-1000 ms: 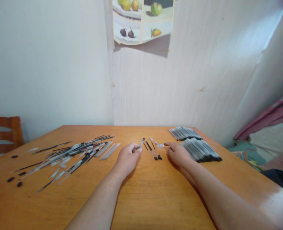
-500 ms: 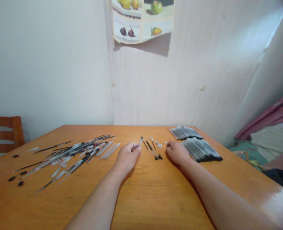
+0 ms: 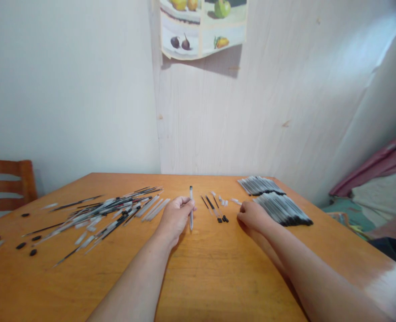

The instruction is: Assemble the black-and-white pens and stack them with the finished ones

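Note:
My left hand (image 3: 176, 218) pinches a clear pen barrel (image 3: 191, 219) with a dark upper end, held nearly upright over the table. Its lower tip points down towards me. My right hand (image 3: 254, 213) has its fingers closed at one end of a small clear piece like a pen cap (image 3: 236, 201); the fingertips are partly hidden. Between the hands lie several thin dark refills (image 3: 212, 205), small black plugs (image 3: 225, 218) and small clear pieces (image 3: 224, 203).
Two rows of assembled-looking pens (image 3: 281, 209) lie beside my right hand. A loose heap of refills and pen parts (image 3: 113, 208) spreads across the left, with clear barrels (image 3: 155, 210) at its edge. Black pieces (image 3: 21, 245) lie further left. A wooden chair (image 3: 26, 181) stands behind the table (image 3: 198, 277).
The pen barrel in my left hand has turned more upright, and more of its length now shows below the fingers. My right hand has shifted slightly right, uncovering more of the clear piece.

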Demonstrator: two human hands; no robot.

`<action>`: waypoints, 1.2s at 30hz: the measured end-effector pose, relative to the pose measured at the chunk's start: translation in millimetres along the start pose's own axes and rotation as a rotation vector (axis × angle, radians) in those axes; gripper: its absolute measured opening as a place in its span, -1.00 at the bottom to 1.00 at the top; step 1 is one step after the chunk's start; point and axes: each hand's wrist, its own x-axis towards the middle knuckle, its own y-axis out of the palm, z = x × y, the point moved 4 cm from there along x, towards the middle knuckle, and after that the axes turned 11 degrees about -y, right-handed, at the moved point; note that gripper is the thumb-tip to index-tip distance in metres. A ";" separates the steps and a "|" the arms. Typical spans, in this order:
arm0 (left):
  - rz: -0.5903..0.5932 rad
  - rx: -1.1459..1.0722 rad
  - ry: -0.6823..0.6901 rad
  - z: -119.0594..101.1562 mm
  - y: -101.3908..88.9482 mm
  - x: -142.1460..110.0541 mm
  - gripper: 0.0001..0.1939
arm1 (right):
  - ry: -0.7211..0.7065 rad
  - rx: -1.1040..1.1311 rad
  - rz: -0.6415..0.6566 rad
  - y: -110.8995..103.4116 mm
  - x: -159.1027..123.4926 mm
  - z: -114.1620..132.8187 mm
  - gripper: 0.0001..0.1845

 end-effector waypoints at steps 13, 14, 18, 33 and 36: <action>0.007 -0.331 0.006 1.3 -2.4 5.4 -0.65 | -0.412 0.968 0.027 -13.6 -36.9 69.5 -0.75; 0.013 -0.346 0.009 1.2 -2.0 5.4 -0.64 | -0.434 0.977 0.027 -14.4 -39.2 74.6 -0.78; 0.029 -0.379 0.008 0.7 -0.2 4.6 -0.64 | -0.437 0.950 0.011 -12.7 -45.6 87.9 -0.82; 0.061 -0.327 0.035 0.5 4.7 2.2 -0.68 | -0.368 0.881 0.007 -3.8 -45.8 90.2 -0.80; 0.062 -0.322 0.030 -0.3 5.0 1.5 -0.69 | -0.365 0.869 0.000 -5.4 -46.0 89.9 -0.81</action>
